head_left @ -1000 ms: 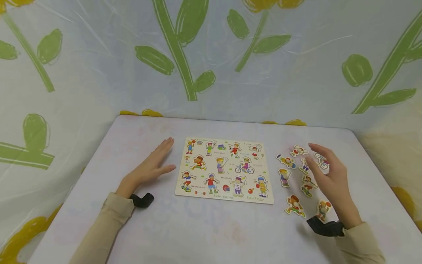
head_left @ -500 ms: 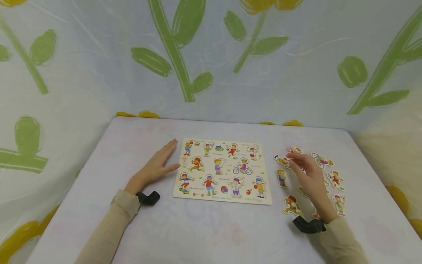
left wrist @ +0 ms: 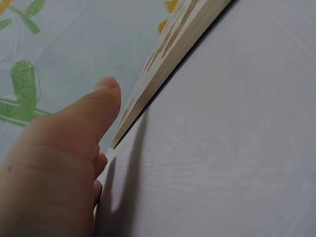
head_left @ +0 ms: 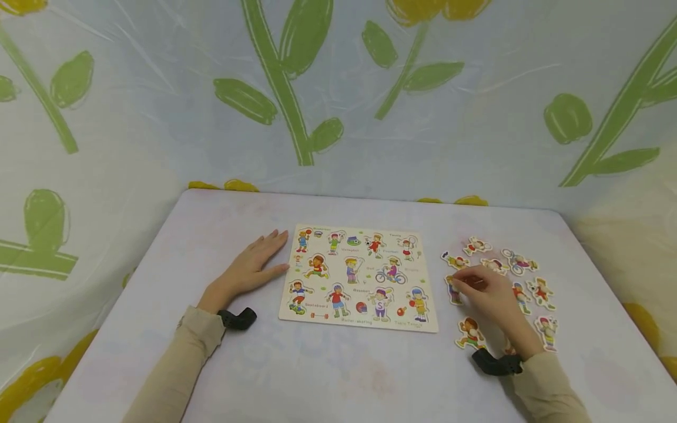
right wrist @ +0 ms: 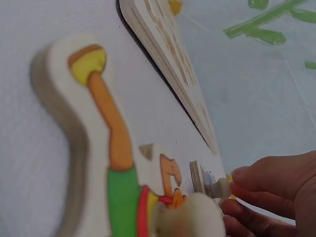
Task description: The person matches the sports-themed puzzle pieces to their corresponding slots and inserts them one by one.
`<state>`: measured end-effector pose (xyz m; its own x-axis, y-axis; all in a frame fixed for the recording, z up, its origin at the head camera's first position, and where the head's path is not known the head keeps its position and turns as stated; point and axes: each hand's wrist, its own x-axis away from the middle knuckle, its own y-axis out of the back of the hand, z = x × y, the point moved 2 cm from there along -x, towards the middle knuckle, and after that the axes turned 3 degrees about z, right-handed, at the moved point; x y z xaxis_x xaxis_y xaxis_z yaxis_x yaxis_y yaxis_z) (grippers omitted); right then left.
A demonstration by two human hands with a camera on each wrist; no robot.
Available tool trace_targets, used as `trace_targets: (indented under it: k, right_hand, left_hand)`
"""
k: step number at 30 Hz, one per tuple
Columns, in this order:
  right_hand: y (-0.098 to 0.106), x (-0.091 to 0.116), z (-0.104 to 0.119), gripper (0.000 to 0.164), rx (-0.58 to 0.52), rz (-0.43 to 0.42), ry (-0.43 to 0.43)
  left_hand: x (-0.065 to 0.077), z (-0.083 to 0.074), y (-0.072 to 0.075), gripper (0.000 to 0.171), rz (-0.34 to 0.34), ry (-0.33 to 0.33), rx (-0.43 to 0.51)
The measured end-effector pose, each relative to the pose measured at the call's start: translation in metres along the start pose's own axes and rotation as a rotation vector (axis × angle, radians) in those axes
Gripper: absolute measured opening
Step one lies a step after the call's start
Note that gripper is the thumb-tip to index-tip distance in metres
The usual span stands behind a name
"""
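My left hand (head_left: 245,273) lies on the table with fingers straight, its thumb tip at the left edge of a puzzle board (head_left: 338,273). The left wrist view shows the thumb close to the board's wooden side. My right hand (head_left: 492,296) is over the loose puzzle pieces right of the board. Its thumb and fingers pinch the knob (right wrist: 221,188) of a golfer puzzle piece (head_left: 453,295), which stays on or very near the table. A runner puzzle piece (head_left: 469,333) lies nearer me, large in the right wrist view with its own pale knob (right wrist: 195,217).
Around the right hand lie a tennis piece (head_left: 476,245), a skateboard piece (head_left: 456,260), a bicycle piece (head_left: 520,262), a football piece (head_left: 541,292) and a volleyball piece (head_left: 546,333). Another piece is partly covered by the right wrist's black camera mount (head_left: 495,362). A flowered curtain (head_left: 174,129) surrounds the table.
My right hand has moved left across the loose pieces, and its fingers have closed at the golfer piece. The left hand has shifted slightly right, up to the board's edge.
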<state>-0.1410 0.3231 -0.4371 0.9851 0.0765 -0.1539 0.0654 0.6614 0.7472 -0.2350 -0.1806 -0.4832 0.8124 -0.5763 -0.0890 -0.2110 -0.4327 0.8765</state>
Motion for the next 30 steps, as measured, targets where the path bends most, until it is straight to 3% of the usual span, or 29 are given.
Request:
trace_targets:
  k: [9,23,30]
  right_hand:
    - [-0.001,0.0,-0.003,0.019,0.029,0.076,-0.028]
    - [0.002,-0.003,0.002,0.009,0.12,0.114,0.055]
    - [0.01,-0.01,0.012,0.009,0.126,0.119,0.051]
  left_hand:
    - [0.002,0.0,-0.001,0.082,0.013,0.005,-0.011]
    - [0.003,-0.001,0.0,0.074,-0.039,-0.134,-0.034]
    - [0.004,-0.001,0.0,0.07,-0.024,-0.128,-0.048]
